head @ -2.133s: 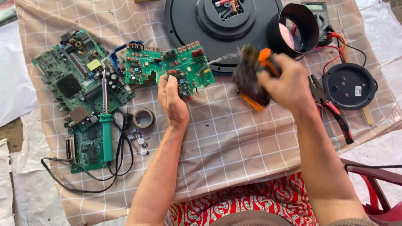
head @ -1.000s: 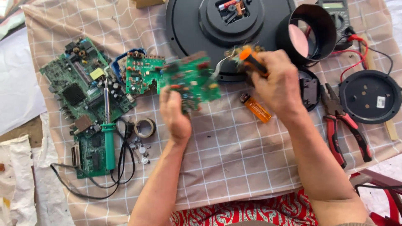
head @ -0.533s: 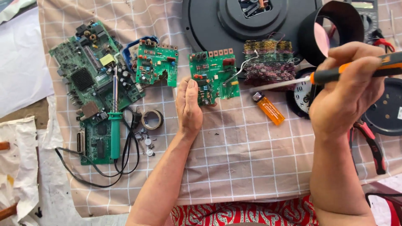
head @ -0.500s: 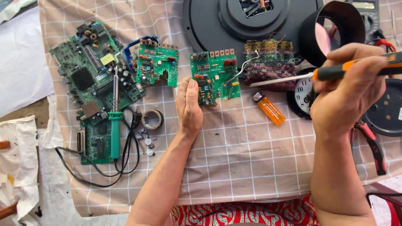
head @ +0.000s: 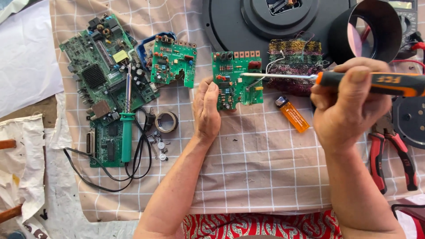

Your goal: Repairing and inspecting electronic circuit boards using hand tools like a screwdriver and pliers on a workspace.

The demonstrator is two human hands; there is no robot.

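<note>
Your left hand lies flat, palm down, fingers together, on the checked cloth that covers the desk. Its fingertips press the left edge of the small green circuit board; nothing is pinched, the grip is just laid on the board's edge.

Your right hand is to the right of that board, fist closed around the orange and black handle of a screwdriver. The shaft runs level to the left, and the tip sits over the board's upper middle; can't tell if it touches.

The board lies flat on the cloth, component side up, w/ thin white wires leading off its right edge to a mass of multicoloured windings just right of it and partly behind the shaft.

Other stuff, all relative to the board:
- Orange lighter just below-right, lying slantwise, between your two hands.
- A second small green board near its left, apart from it.
- Large green mainboard further left, w/ a green-handled soldering iron lying across it, black cord looped below.
- Tape roll and a few small screws below-left, just left of your left hand.
- Big black round disc directly above.
- Black cylinder up-right, open end toward you.
- Red-handled pliers far right, beyond your right wrist.
</note>
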